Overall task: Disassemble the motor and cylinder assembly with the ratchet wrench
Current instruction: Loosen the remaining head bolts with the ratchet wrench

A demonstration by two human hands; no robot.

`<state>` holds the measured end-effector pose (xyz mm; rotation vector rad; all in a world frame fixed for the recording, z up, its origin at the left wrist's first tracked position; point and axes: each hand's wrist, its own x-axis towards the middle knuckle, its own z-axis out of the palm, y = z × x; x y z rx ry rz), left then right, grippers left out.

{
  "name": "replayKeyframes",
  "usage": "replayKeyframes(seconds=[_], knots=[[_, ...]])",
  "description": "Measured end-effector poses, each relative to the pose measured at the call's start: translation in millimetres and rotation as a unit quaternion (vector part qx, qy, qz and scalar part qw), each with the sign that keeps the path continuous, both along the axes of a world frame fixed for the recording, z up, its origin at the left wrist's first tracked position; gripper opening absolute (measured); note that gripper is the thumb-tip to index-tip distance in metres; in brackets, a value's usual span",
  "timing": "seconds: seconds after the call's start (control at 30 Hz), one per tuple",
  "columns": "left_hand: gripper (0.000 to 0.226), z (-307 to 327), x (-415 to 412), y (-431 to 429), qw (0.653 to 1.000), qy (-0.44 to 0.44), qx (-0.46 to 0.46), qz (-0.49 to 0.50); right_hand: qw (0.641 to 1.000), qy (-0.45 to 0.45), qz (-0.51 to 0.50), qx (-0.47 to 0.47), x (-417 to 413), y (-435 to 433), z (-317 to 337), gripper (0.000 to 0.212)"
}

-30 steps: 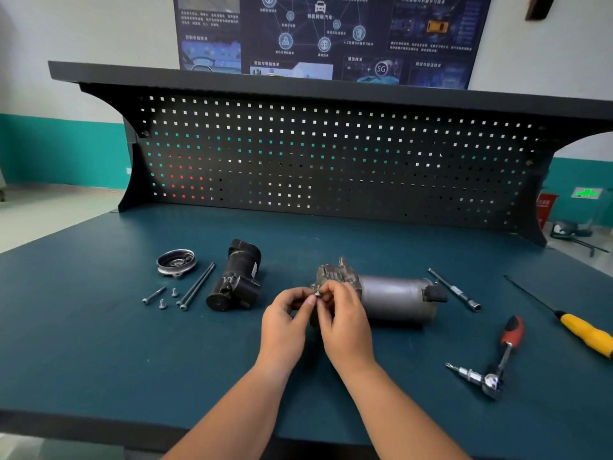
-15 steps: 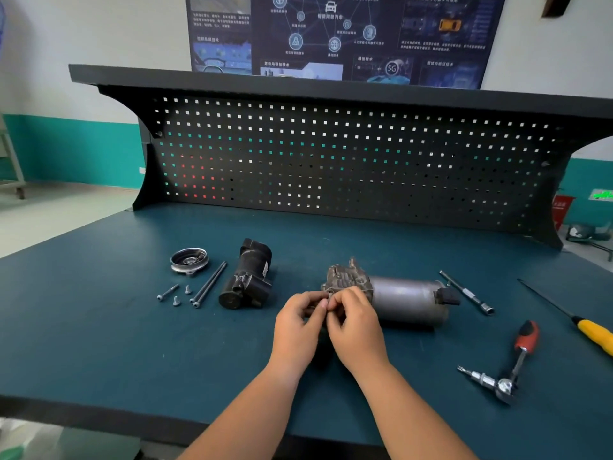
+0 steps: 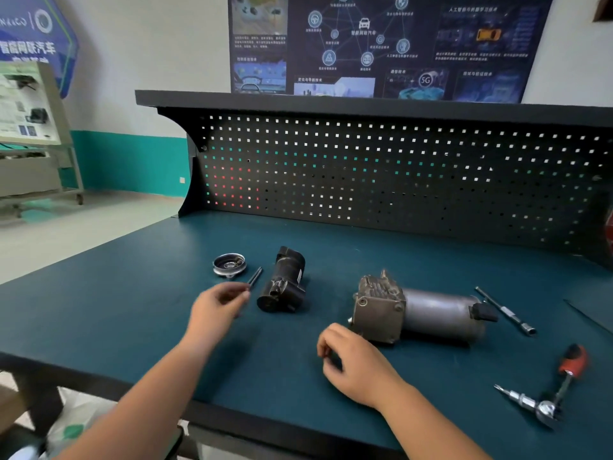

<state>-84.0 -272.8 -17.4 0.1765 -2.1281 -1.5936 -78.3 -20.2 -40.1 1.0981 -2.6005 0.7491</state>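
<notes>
Bench (image 3: 99,320): a dark teal top is seen across the lower half of the frame; all parts and tools are laid on it.
Pegboard (image 3: 398,174): a black perforated back panel is placed upright along the far edge of the bench.
Motor and cylinder assembly (image 3: 414,313): it is laid on its side right of centre, with the ribbed block end turned to the left and the grey round body to the right.
Right hand (image 3: 351,356): it is held just below the block end, apart from it; the fingers are loosely curled and nothing is seen in them.
Left hand (image 3: 215,307): it is blurred, left of centre, just beside the black housing; whether something is pinched by the fingers cannot be told.
Black housing (image 3: 282,283): it is laid between the left hand and the assembly.
Ratchet wrench (image 3: 544,408): it is laid untouched at the lower right, with the red handle pointed up.
Extension bar (image 3: 506,311): it is laid right of the assembly.
Round cap (image 3: 229,264): it is laid upper left of the housing.
Long bolt (image 3: 255,276): it is laid between cap and housing.
</notes>
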Motion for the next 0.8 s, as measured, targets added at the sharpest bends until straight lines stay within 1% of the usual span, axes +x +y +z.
replayKeyframes(seconds=[0.07, 0.13, 0.23, 0.3, 0.4, 0.47, 0.53, 0.63, 0.7, 0.8], knots=[[0.008, 2.4, -13.1, -40.0, 0.993, -0.023, -0.078, 0.083, 0.999, -0.026, -0.016, 0.025, -1.7, 0.6, -1.2, 0.014], [0.007, 4.2, -26.4, -69.8, 0.979, -0.048, -0.151, 0.129, 0.998, -0.042, -0.028, 0.032, -3.6, 0.6, -2.4, 0.015], [0.009, 5.7, -47.3, -87.7, 0.951, -0.09, -0.271, 0.117, 0.997, -0.058, -0.037, 0.032, -5.9, -0.6, -4.9, 0.017], [0.011, 6.7, -61.1, -88.3, 0.931, -0.098, -0.337, 0.103, 0.997, -0.063, -0.041, 0.024, -6.3, -0.6, -5.7, 0.016], [0.012, 5.8, -74.2, -85.3, 0.917, -0.137, -0.366, 0.078, 0.996, -0.072, -0.038, 0.02, -5.6, -0.3, -4.9, 0.012], [0.013, 2.1, -79.6, -84.6, 0.9, -0.157, -0.403, 0.063, 0.996, -0.076, -0.034, 0.015, -5.4, 0.3, -4.8, 0.01], [0.012, 0.5, -81.8, -84.9, 0.884, -0.165, -0.434, 0.056, 0.997, -0.078, -0.029, 0.007, -5.3, -0.1, -5.3, 0.01], [0.01, 0.7, -85.5, -88.6, 0.873, -0.166, -0.456, 0.047, 0.997, -0.079, -0.024, 0.005, -5.5, -0.1, -5.1, 0.01], [0.012, 0.6, -87.4, -91.4, 0.873, -0.165, -0.457, 0.046, 0.997, -0.077, -0.023, 0.006, -5.5, 0.6, -4.6, 0.011], [0.021, -1.5, -87.6, -96.0, 0.889, -0.16, -0.427, 0.038, 0.997, -0.079, -0.025, 0.005, -3.3, 1.1, -3.9, 0.01]])
